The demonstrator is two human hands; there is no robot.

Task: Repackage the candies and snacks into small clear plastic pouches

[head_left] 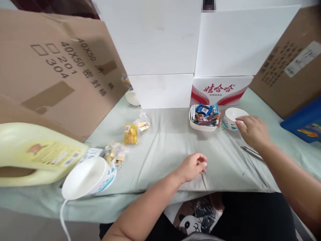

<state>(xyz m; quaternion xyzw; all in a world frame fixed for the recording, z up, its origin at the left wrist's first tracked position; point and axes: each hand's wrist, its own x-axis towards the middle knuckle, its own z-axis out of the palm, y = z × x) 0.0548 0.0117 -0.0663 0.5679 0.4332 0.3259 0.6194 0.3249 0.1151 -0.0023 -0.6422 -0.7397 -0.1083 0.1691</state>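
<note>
The right hand (253, 130) is at the near right edge of a small bowl (229, 124), its thumb and fingertips at the rim; the hand is blurred, so I cannot tell whether its grip has closed on the bowl or only meets it. The bowl, white with a blue-green pattern, stands upright on the cloth-covered surface (170, 144), just to the right of a tub (204, 127). The tub is heaped with wrapped snacks, among them a blue packet (204, 109) and a brown packet (207, 119). The left hand (194, 167) is low over the front of the surface, nearer the person than the tub, its grip released and its fingers loosely curled. Metal rods (251, 152) lie beside the right forearm, which hides their near end. At the far right are a blue container (304, 122) and a carton (288, 57). Behind the tub and bowl is a white box with red lettering (220, 95), with plain white boxes (160, 92) to its left. On the left side of the surface lie a yellow packet (131, 134), a clear packet (143, 124) touching it, and a bag of snacks (115, 153) nearer the front. Close to that bag is a large bowl (84, 177), in front of a pale yellow jug (42, 150). A printed carton (82, 97) leans behind the jug.
</note>
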